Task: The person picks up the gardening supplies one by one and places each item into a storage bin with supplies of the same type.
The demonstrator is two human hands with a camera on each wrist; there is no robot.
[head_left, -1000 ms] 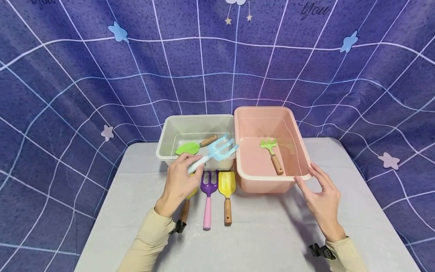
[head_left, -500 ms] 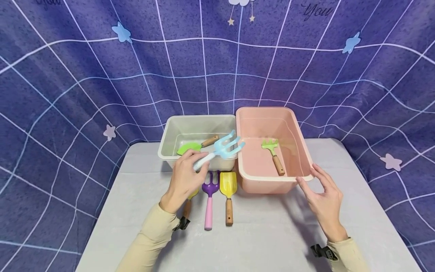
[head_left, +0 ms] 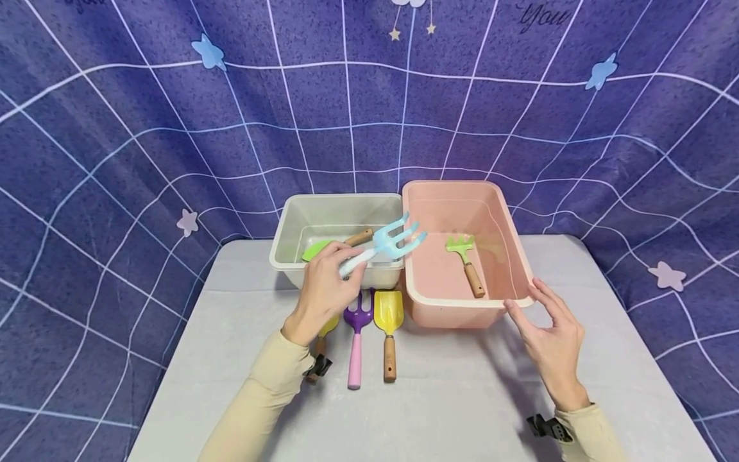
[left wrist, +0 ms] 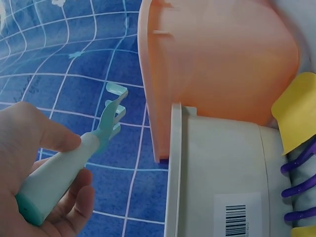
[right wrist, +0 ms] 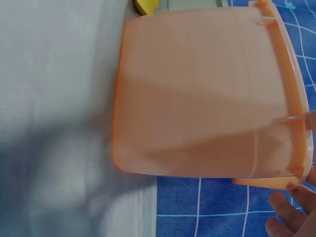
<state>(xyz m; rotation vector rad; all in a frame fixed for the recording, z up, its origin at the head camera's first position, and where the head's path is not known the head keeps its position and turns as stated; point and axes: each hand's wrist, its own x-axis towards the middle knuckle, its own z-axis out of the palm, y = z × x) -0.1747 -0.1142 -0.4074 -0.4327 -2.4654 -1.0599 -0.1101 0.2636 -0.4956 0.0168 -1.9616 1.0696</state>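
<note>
My left hand [head_left: 331, 285] grips the pale handle of a light blue hand fork [head_left: 395, 239]. The fork is raised over the right side of the grey bin [head_left: 294, 267], its tines reaching above the pink bin's left rim. In the left wrist view, thumb and fingers wrap the fork's handle [left wrist: 59, 180]. My right hand [head_left: 548, 343] holds the front right corner of the pink bin [head_left: 453, 314], thumb at the front rim and fingers along the right side. A small green rake [head_left: 466, 266] with a wooden handle lies inside the pink bin.
A green trowel [head_left: 314, 249] lies in the grey bin, partly hidden by my left hand. In front lie a purple fork with pink handle [head_left: 355, 346], a yellow shovel [head_left: 389, 333] and another yellow tool [head_left: 329, 326] under my left wrist. A patterned blue curtain [head_left: 346, 96] hangs behind.
My left hand has carried the light blue fork right and slightly upward, from above the grey bin until its tines pass the pink bin's left rim. My right hand stays at the corner.
</note>
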